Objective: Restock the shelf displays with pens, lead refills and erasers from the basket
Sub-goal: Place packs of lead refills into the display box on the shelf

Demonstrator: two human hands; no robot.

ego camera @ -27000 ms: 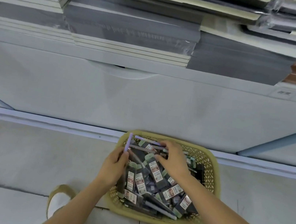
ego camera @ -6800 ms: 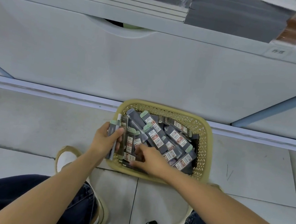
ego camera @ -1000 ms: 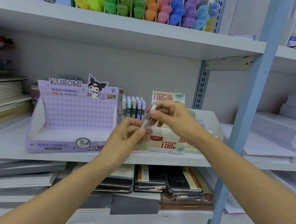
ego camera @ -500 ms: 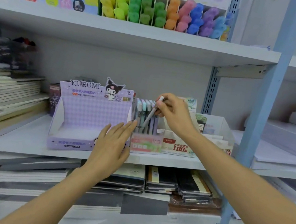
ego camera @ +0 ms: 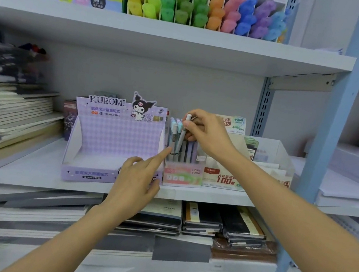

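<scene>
Right hand (ego camera: 206, 133): thumb and fingers pinch 1 pale grey pen (ego camera: 180, 139) near its white cap. The pen stands nearly upright, tilted slightly right at the top, with its lower end inside the clear pen display box (ego camera: 182, 174) among other pastel pens.

Left hand (ego camera: 136, 182): holds nothing. Its index finger (ego camera: 159, 157) is extended and its tip touches the box's left front corner; the other fingers are loosely curled. The 2 hands are apart.

The pen box sits on the middle shelf (ego camera: 28, 175), between the purple Kuromi display carton (ego camera: 112, 140) on its left and a white lead refill carton (ego camera: 225, 179) on its right, touching both.

The upper shelf has rows of coloured highlighters (ego camera: 202, 8). Stacked notebooks (ego camera: 9, 115) lie at far left.
</scene>
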